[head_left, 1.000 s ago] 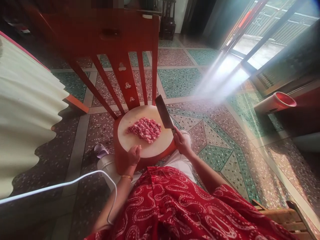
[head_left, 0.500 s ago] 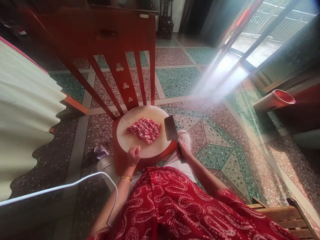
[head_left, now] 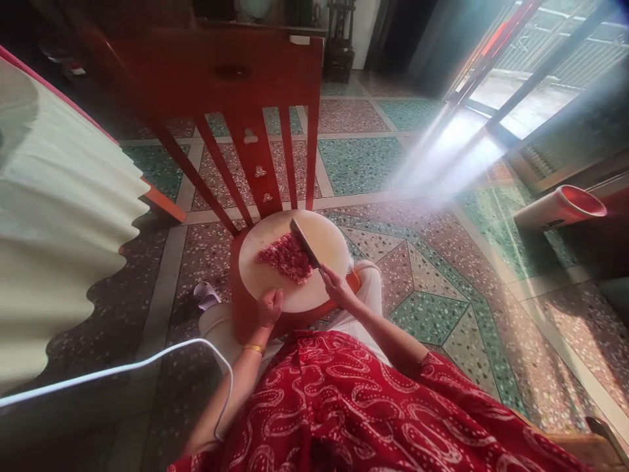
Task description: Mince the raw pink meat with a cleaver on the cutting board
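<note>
The pile of minced meat [head_left: 285, 259] lies on the round board [head_left: 328, 237], which rests on the seat of a red chair [head_left: 238, 311]. From the fingers of the right hand [head_left: 338, 287], wrapped around the handle of the cleaver [head_left: 305, 244], the meat lies to the left and a little farther from the body. The blade's long axis slants from near right to far left along the meat's right edge; whether it touches the board cannot be told. The left hand [head_left: 270, 307], its fingers curled into a fist, is by the board's near rim, just short of the meat. Both hands are near it, but the right, through the blade, is nearer.
</note>
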Demonstrator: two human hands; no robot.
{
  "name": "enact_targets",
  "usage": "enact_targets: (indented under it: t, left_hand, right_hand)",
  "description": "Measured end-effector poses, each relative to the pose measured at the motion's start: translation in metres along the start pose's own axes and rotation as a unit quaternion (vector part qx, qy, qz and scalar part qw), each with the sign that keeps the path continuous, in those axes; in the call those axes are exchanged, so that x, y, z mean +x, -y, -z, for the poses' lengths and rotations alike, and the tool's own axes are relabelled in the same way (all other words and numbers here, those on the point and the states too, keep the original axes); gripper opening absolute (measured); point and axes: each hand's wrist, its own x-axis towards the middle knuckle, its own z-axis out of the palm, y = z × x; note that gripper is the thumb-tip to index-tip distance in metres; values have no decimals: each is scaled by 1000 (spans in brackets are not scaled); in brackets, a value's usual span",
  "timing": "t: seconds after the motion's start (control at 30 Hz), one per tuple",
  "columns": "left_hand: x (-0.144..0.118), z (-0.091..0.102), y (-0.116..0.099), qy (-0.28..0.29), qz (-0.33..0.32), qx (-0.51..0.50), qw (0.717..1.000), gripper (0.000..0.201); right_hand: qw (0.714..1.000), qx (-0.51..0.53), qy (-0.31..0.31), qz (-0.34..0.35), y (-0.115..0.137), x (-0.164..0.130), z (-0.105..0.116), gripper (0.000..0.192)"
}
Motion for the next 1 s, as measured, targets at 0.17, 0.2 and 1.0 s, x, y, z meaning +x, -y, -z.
enact_targets:
  t: [0.17,0.2,1.0]
  left_hand:
    - [-1,-1,3,-1,7,-5,1000,35]
    - [-1,-1,3,1,6,-5,1000,35]
    - [-12,19,-15,-39,30,-67,997,32]
  right_hand:
    - [974,-214,32,69,6,6,9,42]
    - [973,-217,33,75,14,6,14,41]
    - [964,-207,-13,164,70,11,16,49]
